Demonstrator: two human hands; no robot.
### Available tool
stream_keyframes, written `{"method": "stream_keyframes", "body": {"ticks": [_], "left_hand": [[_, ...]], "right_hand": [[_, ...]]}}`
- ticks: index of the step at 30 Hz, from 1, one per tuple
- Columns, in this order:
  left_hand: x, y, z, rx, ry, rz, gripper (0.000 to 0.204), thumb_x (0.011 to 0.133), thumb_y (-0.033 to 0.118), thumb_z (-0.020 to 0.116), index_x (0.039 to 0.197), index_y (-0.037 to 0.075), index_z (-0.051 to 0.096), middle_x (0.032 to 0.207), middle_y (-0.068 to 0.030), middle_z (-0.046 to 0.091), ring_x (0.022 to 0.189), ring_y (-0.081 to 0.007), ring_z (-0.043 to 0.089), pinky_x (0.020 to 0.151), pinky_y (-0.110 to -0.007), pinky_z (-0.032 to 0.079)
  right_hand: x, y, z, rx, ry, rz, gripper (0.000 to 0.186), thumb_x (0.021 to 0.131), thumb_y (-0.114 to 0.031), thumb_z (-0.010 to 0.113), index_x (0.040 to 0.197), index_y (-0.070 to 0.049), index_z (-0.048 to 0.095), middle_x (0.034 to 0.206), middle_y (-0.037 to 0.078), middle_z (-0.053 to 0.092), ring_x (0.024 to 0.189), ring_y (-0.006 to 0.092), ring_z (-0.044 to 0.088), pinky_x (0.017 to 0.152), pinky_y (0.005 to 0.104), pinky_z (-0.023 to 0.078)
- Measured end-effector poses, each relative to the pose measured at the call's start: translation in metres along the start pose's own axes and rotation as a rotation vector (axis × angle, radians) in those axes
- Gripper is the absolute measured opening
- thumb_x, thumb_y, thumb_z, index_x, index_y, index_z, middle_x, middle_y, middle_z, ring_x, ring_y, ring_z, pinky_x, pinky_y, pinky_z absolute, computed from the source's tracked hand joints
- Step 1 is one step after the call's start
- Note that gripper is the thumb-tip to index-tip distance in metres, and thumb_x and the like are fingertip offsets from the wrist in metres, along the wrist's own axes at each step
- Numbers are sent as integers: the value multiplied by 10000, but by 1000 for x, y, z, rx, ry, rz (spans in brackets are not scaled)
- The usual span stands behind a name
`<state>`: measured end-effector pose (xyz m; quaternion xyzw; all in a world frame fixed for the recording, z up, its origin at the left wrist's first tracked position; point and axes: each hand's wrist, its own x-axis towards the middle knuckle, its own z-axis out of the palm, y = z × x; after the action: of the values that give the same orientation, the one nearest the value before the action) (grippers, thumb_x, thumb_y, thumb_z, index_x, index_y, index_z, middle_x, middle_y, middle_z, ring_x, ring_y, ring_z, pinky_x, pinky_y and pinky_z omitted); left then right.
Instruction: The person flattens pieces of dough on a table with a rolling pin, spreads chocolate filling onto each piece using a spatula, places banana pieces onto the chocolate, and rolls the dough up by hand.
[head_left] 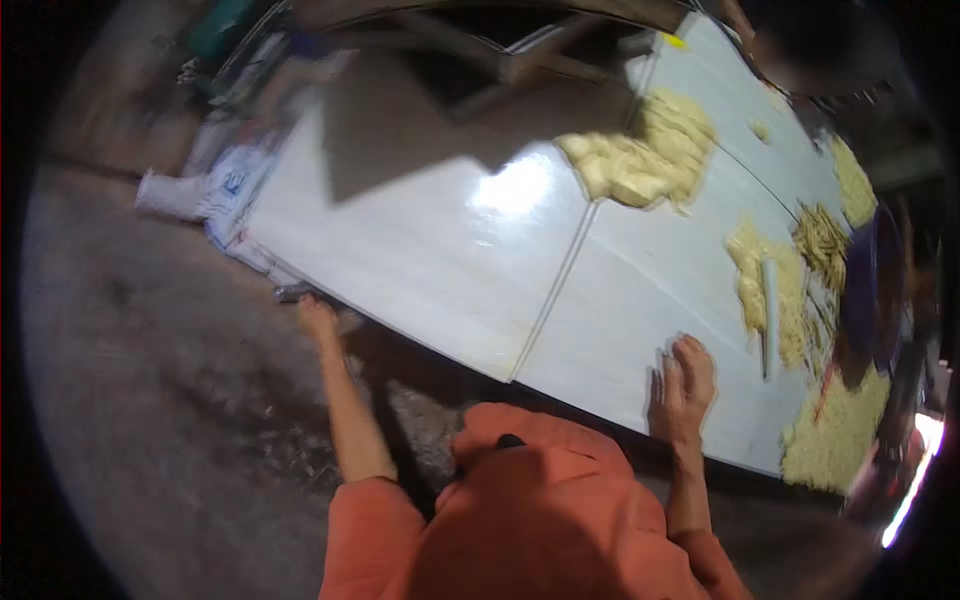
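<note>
My left hand [318, 317] reaches to the near left edge of the white table [420, 290]. Its fingers look closed at a small dark grey object [291, 292]; blur hides what it is. On the tabletop at the right rests my right hand [688, 388], its fingers stretched out and holding nothing. Beyond that hand lies flattened pale yellow dough [748, 285] with a light-coloured rod [769, 310] on it. A larger mound of folded yellow dough [650, 165] sits farther back, across a seam in the table.
White bags with blue print [238, 185] stand by the table's left end. At the right are a bundle of yellowish strips [820, 245], a dark purple tub [873, 290] and spread pale crumbly bits [838, 435]. Dark beams [540, 55] cross behind the table.
</note>
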<state>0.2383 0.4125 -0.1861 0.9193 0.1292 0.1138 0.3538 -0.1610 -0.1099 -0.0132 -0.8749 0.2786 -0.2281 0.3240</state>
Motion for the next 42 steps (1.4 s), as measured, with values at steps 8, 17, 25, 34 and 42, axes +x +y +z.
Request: {"method": "stream_keyframes", "body": {"ticks": [8, 17, 25, 34, 42], "left_hand": [[-128, 205, -100, -785, -151, 129, 318, 1060, 188, 523, 1246, -42, 639, 1303, -163, 668, 1178, -277, 663, 1005, -411, 576], [-377, 378, -22, -785, -1593, 294, 486, 970, 41, 653, 1439, -22, 543, 1510, -170, 554, 1307, -213, 572, 1067, -359, 495], [-356, 399, -3, -684, -1432, 213, 404, 986, 89, 652, 1384, 37, 607, 1470, -132, 594, 1276, -261, 610, 1081, -421, 497], [-339, 400, -11, -431, -1353, 294, 316, 1023, 81, 627, 1331, 11, 648, 1350, -120, 670, 1207, -224, 650, 1032, -376, 516], [-293, 401, -40, -217, -943, 376, 304, 1067, 186, 581, 1308, 22, 666, 1319, -104, 679, 1196, -214, 629, 1034, -389, 497]], "right_hand": [[2, -52, 1, 601, -300, 306, 340, 911, -83, 752, 1240, -11, 703, 1273, 135, 691, 1125, 258, 686, 966, 353, 552], [-28, -36, -44, 1106, -32, 687, 647, 1005, -102, 658, 1580, -16, 376, 1434, 114, 557, 1259, 176, 555, 1078, 323, 460], [-106, 67, -140, -555, 73, 595, 661, 996, -255, 649, 1551, 23, 422, 1553, 272, 478, 1481, 387, 416, 1230, 577, 258], [-7, 26, -7, -366, -136, 17, 674, 1024, -442, 514, 1570, -54, 438, 1657, 140, 390, 1555, 271, 319, 1219, 655, 213], [-126, 141, -145, -950, 136, 545, 545, 967, -252, 595, 1450, -4, 543, 1589, 180, 472, 1507, 327, 406, 1182, 729, 224]]}}
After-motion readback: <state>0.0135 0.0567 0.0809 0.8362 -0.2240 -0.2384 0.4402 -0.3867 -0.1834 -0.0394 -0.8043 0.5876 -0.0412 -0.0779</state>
